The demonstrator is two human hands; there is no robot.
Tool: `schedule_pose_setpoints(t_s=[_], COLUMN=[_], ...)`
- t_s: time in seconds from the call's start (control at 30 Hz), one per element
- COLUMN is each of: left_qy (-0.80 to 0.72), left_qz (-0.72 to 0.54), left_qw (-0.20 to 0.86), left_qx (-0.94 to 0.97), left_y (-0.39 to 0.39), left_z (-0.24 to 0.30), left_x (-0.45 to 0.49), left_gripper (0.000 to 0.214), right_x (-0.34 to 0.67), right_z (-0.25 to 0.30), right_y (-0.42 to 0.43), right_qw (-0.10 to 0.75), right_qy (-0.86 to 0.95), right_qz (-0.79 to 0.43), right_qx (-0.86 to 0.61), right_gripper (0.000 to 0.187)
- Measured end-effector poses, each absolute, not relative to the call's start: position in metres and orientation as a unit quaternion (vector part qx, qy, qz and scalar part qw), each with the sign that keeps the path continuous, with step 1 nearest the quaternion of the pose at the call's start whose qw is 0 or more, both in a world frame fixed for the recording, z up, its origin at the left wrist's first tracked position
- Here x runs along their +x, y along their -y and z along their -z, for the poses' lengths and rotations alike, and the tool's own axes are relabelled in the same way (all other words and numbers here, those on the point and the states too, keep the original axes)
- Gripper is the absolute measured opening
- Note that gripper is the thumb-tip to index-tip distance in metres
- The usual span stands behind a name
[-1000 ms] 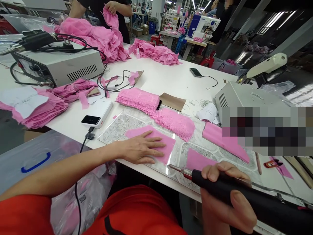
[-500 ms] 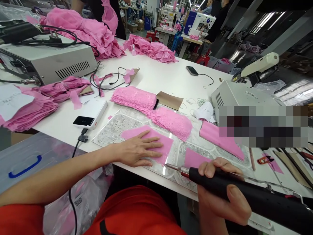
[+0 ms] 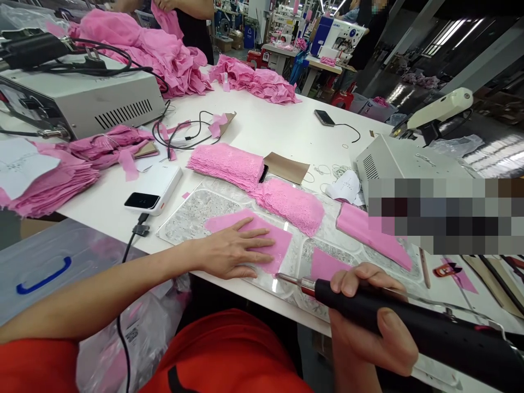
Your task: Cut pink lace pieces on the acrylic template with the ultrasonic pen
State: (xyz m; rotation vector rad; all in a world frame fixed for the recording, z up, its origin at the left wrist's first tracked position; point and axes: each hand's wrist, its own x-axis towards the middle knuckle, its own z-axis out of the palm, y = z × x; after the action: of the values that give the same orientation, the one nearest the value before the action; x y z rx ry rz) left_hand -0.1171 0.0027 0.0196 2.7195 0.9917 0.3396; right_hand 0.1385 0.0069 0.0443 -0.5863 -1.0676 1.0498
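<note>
Fabric (image 3: 281, 245), plain pink, lies flat under our left hand (image 3: 229, 252), fingers spread; our right hand (image 3: 372, 341) curls fingers round a black tool (image 3: 438, 333).

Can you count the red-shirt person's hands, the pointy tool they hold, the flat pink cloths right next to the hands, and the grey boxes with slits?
Bare left hand and bare right hand: 2
Black-handled tool with pointed metal tip: 1
Flat pink cloth pieces: 2
Rectangular grey boxes with slits: 2
Total: 7
</note>
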Motion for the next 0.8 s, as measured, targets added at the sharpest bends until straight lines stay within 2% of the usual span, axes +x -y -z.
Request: schedule_pose_setpoints(t_s=[0.47, 0.8], left_qy=[-0.333, -0.342], left_qz=[-0.145, -0.15], left_qw=[0.115, 0.112], left_qx=[0.924, 0.921], left_y=[-0.002, -0.002], left_z=[-0.016, -0.027], left_x=[-0.118, -0.123], left_gripper=[0.042, 0.042], right_x=[0.14, 0.138], right_z=[-0.047, -0.051], right_y=[-0.005, -0.009], right_qw=[0.669, 0.679], right_qy=[0.522, 0.52], right_qz=[-0.47, -0.455], right_qx=[-0.244, -0.249], right_gripper=[0.012, 0.017])
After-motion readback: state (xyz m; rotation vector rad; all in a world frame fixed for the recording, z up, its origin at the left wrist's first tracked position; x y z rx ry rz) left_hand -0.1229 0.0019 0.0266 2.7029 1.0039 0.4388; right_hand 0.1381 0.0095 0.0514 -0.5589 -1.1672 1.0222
